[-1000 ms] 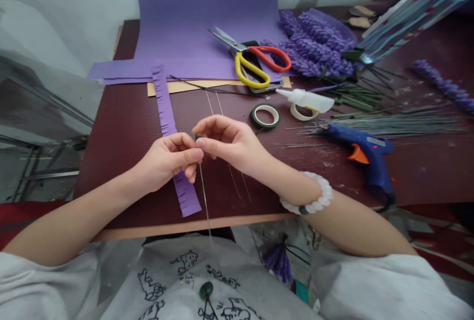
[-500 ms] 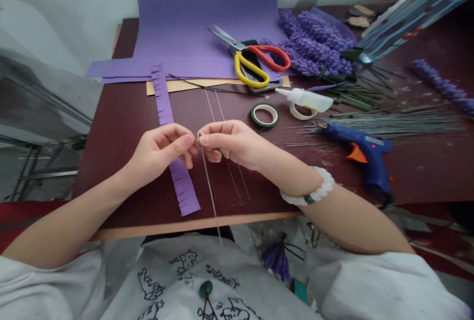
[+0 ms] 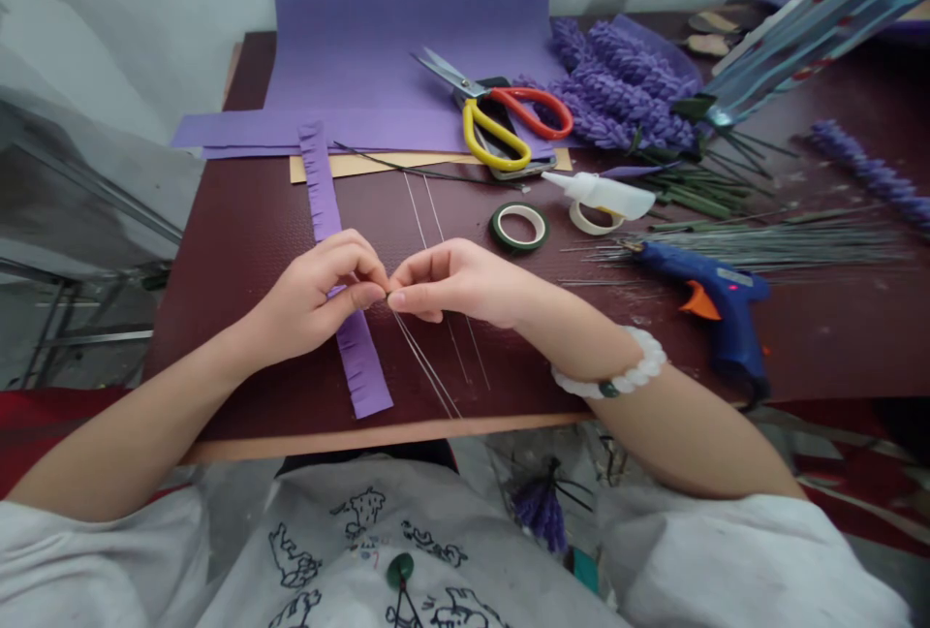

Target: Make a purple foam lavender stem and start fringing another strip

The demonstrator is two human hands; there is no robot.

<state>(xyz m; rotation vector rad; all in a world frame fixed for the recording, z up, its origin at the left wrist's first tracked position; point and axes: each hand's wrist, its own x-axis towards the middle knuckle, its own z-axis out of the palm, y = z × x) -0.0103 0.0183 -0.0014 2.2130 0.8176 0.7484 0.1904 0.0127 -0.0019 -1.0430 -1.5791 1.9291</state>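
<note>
Just above the table's front part, my left hand [image 3: 326, 291] and my right hand [image 3: 469, 281] meet with thumbs and forefingers pinched together. Between these fingertips is the upper end of some thin wires [image 3: 427, 366], which slant down toward the table's front edge. The pinched tip looks dark; the fingers cover most of it. Under my left hand lies a purple strip [image 3: 369, 371] with a fringe cut along one side. Two more thin wires [image 3: 457, 352] lie partly beneath my right hand. A roll of dark green tape [image 3: 501, 238] sits beyond the right hand.
Scissors [image 3: 498, 139] with red and yellow handles lie on purple sheet [image 3: 407, 27]. To the right are a glue bottle [image 3: 614, 197], a blue glue gun [image 3: 719, 294], a wire bundle [image 3: 806, 245] and purple flower spikes [image 3: 617, 90]. The table's front edge [image 3: 291, 442] is close to me.
Both hands' fingertips have come together and tilted lower. The single wire hanging toward me now appears as several strands slanting more to the right.
</note>
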